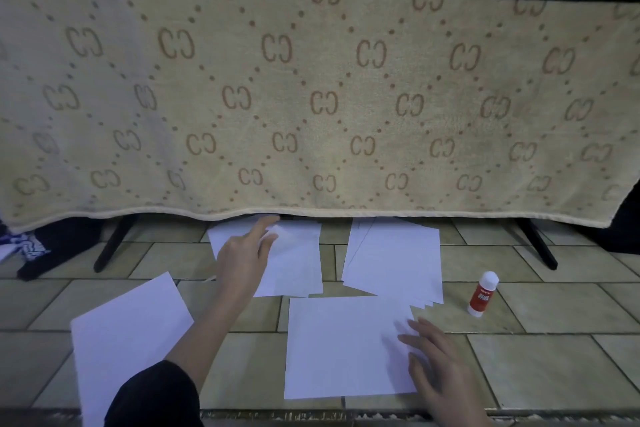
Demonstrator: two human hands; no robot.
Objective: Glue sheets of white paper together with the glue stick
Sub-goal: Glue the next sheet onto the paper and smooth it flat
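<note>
A single white sheet (343,347) lies flat on the tiled floor in front of me. My right hand (440,367) rests on its right edge with fingers spread flat. Farther back, my left hand (244,256) reaches to a loose pile of white sheets (298,263) and pinches the corner of the top one between thumb and fingers. A second fanned stack of sheets (394,263) lies to its right. Another lone sheet (128,340) lies at the near left, partly under my left sleeve. The capped red-and-white glue stick (483,293) stands upright at the right, apart from both hands.
A beige patterned blanket (311,97) hangs over a stand, its hem just above the far paper piles. Black stand legs (114,243) angle down at left and right (538,244). A metal grate strip (311,416) runs along the near edge of the tiled floor (554,315).
</note>
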